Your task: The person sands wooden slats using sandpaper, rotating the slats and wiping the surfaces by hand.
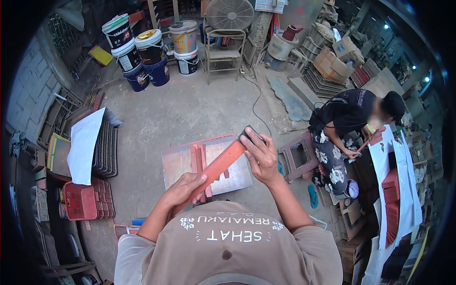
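Observation:
A long reddish-orange wooden bar [221, 164] slants up and to the right in front of my chest. My left hand [184, 190] is closed around its lower, nearer part, with the thumb on top. At the upper end, the bent fingers of my right hand [260, 156] press a dark flat block [245, 131], like a sanding block, onto the wood. Below the bar, several more red wooden pieces [197, 159] lie on a pale board [176, 166] on the floor.
Right, a co-worker [349, 114] sits low, handling a red piece beside a white-covered surface [380, 164]. A plastic stool [298, 154] stands between us. Stacked paint buckets [127, 54] and a metal chair [223, 53] stand ahead. Left are a red crate [80, 202] and stacked trays [107, 147].

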### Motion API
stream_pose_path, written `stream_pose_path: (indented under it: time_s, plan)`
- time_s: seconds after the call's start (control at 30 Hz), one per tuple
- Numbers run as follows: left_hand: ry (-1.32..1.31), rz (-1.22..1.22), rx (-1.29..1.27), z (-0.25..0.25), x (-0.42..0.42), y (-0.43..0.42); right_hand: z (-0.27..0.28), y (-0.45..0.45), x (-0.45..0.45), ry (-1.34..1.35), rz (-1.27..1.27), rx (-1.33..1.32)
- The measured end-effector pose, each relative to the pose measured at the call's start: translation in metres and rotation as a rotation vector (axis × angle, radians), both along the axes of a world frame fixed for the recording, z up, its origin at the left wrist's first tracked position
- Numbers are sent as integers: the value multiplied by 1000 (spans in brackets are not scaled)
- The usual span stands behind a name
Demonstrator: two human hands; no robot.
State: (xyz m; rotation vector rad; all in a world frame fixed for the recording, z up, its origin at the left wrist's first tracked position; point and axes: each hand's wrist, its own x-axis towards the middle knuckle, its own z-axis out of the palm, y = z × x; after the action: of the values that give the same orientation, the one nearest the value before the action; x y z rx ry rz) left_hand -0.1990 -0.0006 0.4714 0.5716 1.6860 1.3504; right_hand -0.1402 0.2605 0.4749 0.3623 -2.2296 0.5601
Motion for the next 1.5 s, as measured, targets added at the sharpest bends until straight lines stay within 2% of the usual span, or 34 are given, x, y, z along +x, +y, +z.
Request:
stream_pose_path:
  time_s: [0.13, 0.27, 0.33, 0.43, 0.53, 0.67, 0.8, 0.87, 0.9, 1.0, 1.23, 1.33, 1.5]
  plan:
    - [-4, -20, 5, -5, -1, -2, 2, 0, 5, 6, 2, 32]
    - [-94, 120, 113, -8, -6, -1, -7, 1, 10, -19, -111, -22]
    - [-101, 195, 127, -9, -9, 0, -13, -8, 16, -95, -80, -10]
    - [-45, 186, 34, -13, -9, 5, -32, -31, 21, -207, 45, 43]
    - [-40, 129, 19, -16, -5, 11, -29, -38, 22, -333, -21, 94]
    - [-26, 121, 33, -11, -2, 10, -20, -27, 16, -229, -204, 120]
    - [-27, 122, 41, -9, 1, 12, -13, -16, 12, -263, -265, 22]
    - [-19, 144, 48, -11, 2, 11, -20, -13, 9, -155, -253, -120]
    - [-4, 161, 57, -13, 3, 12, -21, -12, 6, -97, -245, -190]
    - [88, 197, 70, -11, 5, 18, -15, -14, 9, 60, -196, -134]
    - [488, 238, 126, -25, 6, 24, 22, -36, 11, 110, -44, -524]
    - [591, 242, 140, -24, 9, 24, 32, -39, 19, 96, 6, -413]
    - [629, 250, 158, -31, 9, 18, 28, -29, 18, 8, -49, -449]
